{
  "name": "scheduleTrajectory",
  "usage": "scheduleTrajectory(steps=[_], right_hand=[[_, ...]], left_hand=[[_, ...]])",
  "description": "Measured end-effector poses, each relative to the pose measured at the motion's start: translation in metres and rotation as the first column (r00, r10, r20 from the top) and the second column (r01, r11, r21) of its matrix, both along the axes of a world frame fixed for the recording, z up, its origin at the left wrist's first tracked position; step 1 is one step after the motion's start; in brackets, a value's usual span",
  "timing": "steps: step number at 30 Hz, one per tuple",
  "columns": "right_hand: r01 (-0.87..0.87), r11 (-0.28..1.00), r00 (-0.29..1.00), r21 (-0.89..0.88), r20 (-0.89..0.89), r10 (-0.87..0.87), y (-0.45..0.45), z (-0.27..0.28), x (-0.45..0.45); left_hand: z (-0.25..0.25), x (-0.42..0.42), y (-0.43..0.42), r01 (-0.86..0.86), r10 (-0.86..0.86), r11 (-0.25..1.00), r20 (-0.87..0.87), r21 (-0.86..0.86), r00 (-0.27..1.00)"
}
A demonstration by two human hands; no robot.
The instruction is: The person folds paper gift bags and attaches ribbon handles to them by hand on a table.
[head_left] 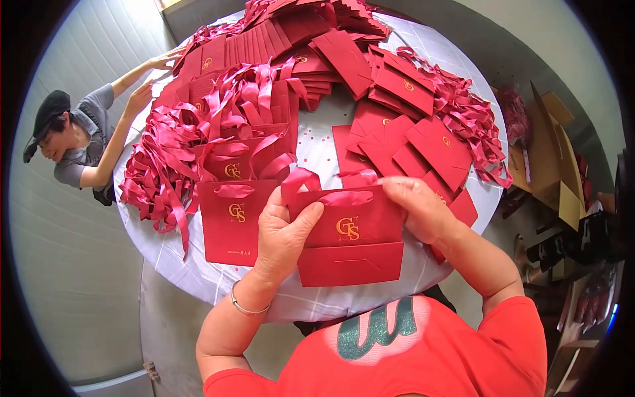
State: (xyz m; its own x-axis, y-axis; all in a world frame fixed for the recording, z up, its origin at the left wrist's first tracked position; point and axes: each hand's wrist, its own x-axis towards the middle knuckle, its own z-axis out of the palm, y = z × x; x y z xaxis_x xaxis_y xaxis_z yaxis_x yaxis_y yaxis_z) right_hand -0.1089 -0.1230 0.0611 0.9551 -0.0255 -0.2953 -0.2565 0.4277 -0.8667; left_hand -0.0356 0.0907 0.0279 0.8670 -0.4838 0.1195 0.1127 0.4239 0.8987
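A red paper gift bag [357, 233] with a gold "GTS" mark is between my two hands, its folded bottom flap facing me. My left hand [281, 235] is closed on the bag's upper left, thumb near the pink ribbon handle [345, 198]. At the upper right corner, my right hand [420, 208] grips the edge with bent fingers; its fingertips are partly hidden. Another red bag [228, 231] with a ribbon handle lies just left of my left hand, at the front of an overlapping row.
Ribboned bags pile up on the left of the round white-covered table [317, 135]. Flat red bags [440, 149] and loose ribbons [473, 126] cover the right. A person [86, 135] reaches in from the left. An open cardboard box [559, 162] stands at the right.
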Motion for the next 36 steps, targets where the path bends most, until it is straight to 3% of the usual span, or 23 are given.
scheduleTrajectory(steps=[2,5,6,9,10,11,13,15,18,20,21,22,23,24,25,26,28,31,34,35,36], right_hand=[[0.000,0.966,0.999,-0.260,0.034,0.009,0.002,-0.004,-0.012],[0.028,0.926,0.994,-0.377,0.109,0.015,-0.009,-0.007,-0.019],[0.047,0.965,0.991,-0.258,0.137,-0.012,-0.007,0.008,-0.019],[0.053,0.892,0.989,-0.449,0.149,0.016,-0.038,0.044,-0.014],[0.091,0.826,0.981,-0.556,0.192,0.022,-0.043,0.066,-0.012],[0.156,0.662,0.960,-0.733,0.270,0.072,-0.054,0.083,-0.010],[0.266,0.629,0.922,-0.731,0.382,0.054,-0.046,0.121,-0.009],[0.367,0.279,0.889,-0.888,0.423,0.176,-0.032,0.151,-0.008],[0.539,-0.217,0.785,-0.814,0.392,0.480,0.005,0.142,0.005],[0.275,-0.365,0.894,-0.890,0.096,0.438,0.044,0.112,0.007],[0.054,-0.398,0.885,-0.916,-0.140,0.444,0.061,0.101,0.012],[0.165,-0.245,0.812,-0.955,-0.009,0.583,0.063,0.087,0.013],[0.195,0.016,0.805,-0.981,0.169,0.568,0.060,0.080,0.016],[0.214,0.276,0.791,-0.937,0.332,0.514,0.054,0.077,0.018],[0.146,0.407,0.873,-0.902,0.311,0.376,0.045,0.078,0.019],[0.168,0.455,0.885,-0.874,0.337,0.321,0.030,0.074,0.022],[-0.070,0.513,0.981,-0.856,0.035,0.193,0.001,0.068,0.022],[-0.014,0.261,0.962,-0.965,0.057,0.266,-0.023,0.032,0.015],[0.051,0.157,0.923,-0.986,0.107,0.369,-0.023,0.004,0.006],[0.099,0.113,0.903,-0.989,0.137,0.406,-0.022,-0.003,0.002],[0.136,0.125,0.888,-0.983,0.177,0.424,-0.020,-0.007,-0.002]], left_hand=[[0.003,0.001,0.001,0.001,-0.002,1.000,-0.098,-0.004,0.995],[-0.002,0.001,-0.004,0.033,-0.032,0.999,-0.107,0.008,0.994],[-0.002,0.003,-0.001,0.068,-0.065,0.998,-0.168,0.016,0.984],[0.000,0.008,0.003,0.116,-0.105,0.993,-0.230,0.032,0.967],[0.009,0.007,0.005,0.137,-0.120,0.989,-0.249,0.050,0.961],[0.008,0.007,0.006,0.142,-0.123,0.987,-0.221,0.072,0.968],[0.012,0.004,0.007,0.143,-0.121,0.985,-0.201,0.096,0.972],[0.010,0.005,0.008,0.197,-0.169,0.972,-0.202,0.127,0.965],[0.009,0.005,0.008,0.304,-0.263,0.935,-0.214,0.185,0.941],[0.006,0.006,0.009,0.410,-0.382,0.912,-0.402,-0.020,0.832],[-0.002,0.011,0.012,0.460,-0.459,0.882,-0.389,-0.097,0.799],[-0.001,0.010,0.009,0.362,-0.372,0.927,-0.358,-0.096,0.857],[-0.001,0.009,0.008,0.259,-0.277,0.961,-0.328,-0.099,0.903],[-0.011,0.017,0.014,0.340,-0.345,0.936,-0.395,-0.086,0.851],[0.001,0.014,0.013,0.310,-0.297,0.950,-0.426,-0.041,0.855],[0.000,0.016,0.013,0.298,-0.269,0.955,-0.389,0.015,0.881],[-0.004,0.016,0.013,0.283,-0.241,0.956,-0.346,0.074,0.907],[-0.002,0.013,0.010,0.226,-0.174,0.937,-0.205,0.267,0.963],[-0.004,0.011,0.009,0.165,-0.142,0.919,-0.089,0.358,0.986],[-0.018,0.016,0.010,0.076,-0.104,0.915,0.050,0.396,0.993],[-0.013,0.013,0.008,0.060,-0.069,0.946,0.017,0.319,0.997]])
